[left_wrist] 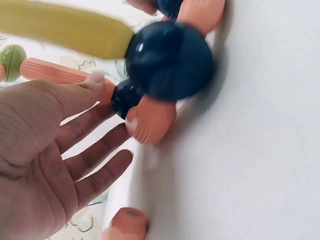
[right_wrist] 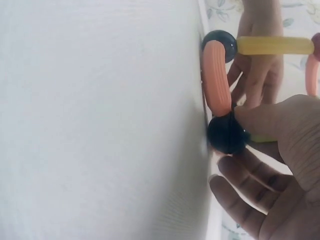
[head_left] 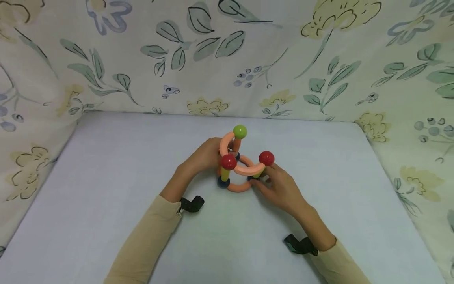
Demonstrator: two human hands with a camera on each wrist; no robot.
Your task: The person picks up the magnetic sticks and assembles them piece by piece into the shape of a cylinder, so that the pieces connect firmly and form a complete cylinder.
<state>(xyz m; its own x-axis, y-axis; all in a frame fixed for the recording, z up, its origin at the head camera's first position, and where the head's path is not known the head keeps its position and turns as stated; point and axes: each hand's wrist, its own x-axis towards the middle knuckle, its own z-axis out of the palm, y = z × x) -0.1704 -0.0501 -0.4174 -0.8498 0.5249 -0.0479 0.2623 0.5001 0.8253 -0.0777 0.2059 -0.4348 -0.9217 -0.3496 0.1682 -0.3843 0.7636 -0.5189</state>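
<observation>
A magnetic stick-and-ball construction [head_left: 244, 170] stands on the table between both hands. Its base joins dark blue balls [head_left: 223, 182] with curved orange sticks [head_left: 239, 187]. Two yellow sticks [left_wrist: 65, 32] and an orange stick [head_left: 237, 145] rise from it. Up top, two red balls [head_left: 228, 161] and a green ball [head_left: 240, 131] are linked by curved orange sticks. At the far side, my left hand [head_left: 208, 154] pinches the upright orange stick by its blue ball, thumb on the stick. My right hand [head_left: 280, 187] pinches the near right blue ball [right_wrist: 227, 134], thumb against it, other fingers loosely bent.
A white tabletop [head_left: 124, 157] lies under the construction, with floral cloth [head_left: 213, 79] behind and at the sides. The end of an orange piece [left_wrist: 127, 225] shows low in the left wrist view. Black wrist cameras [head_left: 193, 204] sit at both sleeves.
</observation>
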